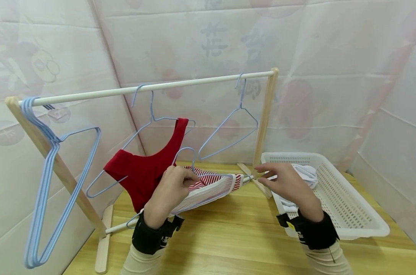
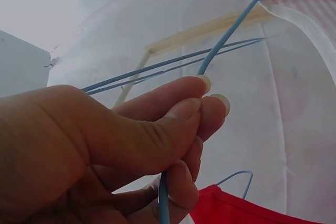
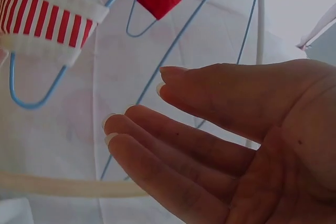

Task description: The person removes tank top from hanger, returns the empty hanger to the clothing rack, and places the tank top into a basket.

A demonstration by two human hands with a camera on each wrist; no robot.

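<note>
now left hand [image 1: 171, 187] pinches one hanger [image 1: 194, 168]; right hand [image 1: 283, 183] free; one basket [image 1: 349, 206]

Wooden table [image 1: 235, 236] bears a clothes rack [image 1: 266, 114] and a white basket [image 1: 335, 198]

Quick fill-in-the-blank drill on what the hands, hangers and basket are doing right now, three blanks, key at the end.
1. The left hand pinches a blue wire hanger that carries a red-and-white ____ garment.
2. The right hand is ____ and holds nothing.
3. The white basket lies to the person's ____ on the wooden table.

Missing words: striped; open; right
</note>
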